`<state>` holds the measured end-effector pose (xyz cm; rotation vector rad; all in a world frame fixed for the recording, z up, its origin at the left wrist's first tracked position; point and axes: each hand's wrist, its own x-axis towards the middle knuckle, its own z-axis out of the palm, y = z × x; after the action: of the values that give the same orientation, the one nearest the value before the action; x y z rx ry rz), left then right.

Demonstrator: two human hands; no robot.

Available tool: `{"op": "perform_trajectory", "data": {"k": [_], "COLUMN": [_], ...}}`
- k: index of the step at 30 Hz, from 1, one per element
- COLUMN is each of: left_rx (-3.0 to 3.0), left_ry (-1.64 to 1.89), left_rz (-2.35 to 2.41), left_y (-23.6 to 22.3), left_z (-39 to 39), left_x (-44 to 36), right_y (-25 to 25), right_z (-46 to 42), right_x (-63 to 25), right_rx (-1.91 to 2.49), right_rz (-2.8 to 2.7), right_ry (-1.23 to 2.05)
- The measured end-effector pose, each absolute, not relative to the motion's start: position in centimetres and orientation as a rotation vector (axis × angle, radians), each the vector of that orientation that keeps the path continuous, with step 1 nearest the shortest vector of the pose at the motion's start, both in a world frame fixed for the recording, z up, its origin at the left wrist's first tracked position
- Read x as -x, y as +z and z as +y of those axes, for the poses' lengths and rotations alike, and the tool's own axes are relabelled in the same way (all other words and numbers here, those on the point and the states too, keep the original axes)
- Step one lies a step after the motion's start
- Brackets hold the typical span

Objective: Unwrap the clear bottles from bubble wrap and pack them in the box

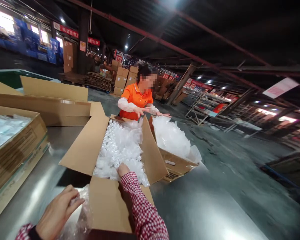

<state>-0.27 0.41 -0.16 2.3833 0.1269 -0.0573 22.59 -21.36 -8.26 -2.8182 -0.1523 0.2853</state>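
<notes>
L hand: closed on clear plastic. R hand: curled, grip unclear, in open ctn.. Stacked ctns., L: lettering, mostly illegible.

Single view, head-worn cam, no second view to overlap. Looks forward and down over the counter; horizon tilted, dropping to the right. Open box close, lower centre; person in orange farther, upper centre; warehouse behind.

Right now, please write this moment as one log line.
left hand: at clear plastic film | right hand: on clear plastic items in open carton | co-worker: at carton's far end
</notes>
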Motion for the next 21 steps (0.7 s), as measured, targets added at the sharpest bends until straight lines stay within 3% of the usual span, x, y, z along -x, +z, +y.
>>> {"op": "perform_trajectory", "data": {"k": [5,12,21], "left_rx": [-2.441,-2.077,-2.472], "left_ry": [0.074,0.066,0.027], "left_rz": [0.250,0.347,0.437], "left_y": [1.3,1.0,-0.6], "left_z": [1.9,3.6,4.1], "left_x": [-1.3,-3.6,-4.7], "right_y": [-9.2,-10.1,-10.1], "right_z": [-20.0,-20.4,-23.8], "right_x": [-23.3,-22.9,-21.1], "right_rx": [2.893,2.842,2.439], "right_rz": [-0.092,-0.130,-0.177], "right_ry": [0.197,0.113,-0.109]}}
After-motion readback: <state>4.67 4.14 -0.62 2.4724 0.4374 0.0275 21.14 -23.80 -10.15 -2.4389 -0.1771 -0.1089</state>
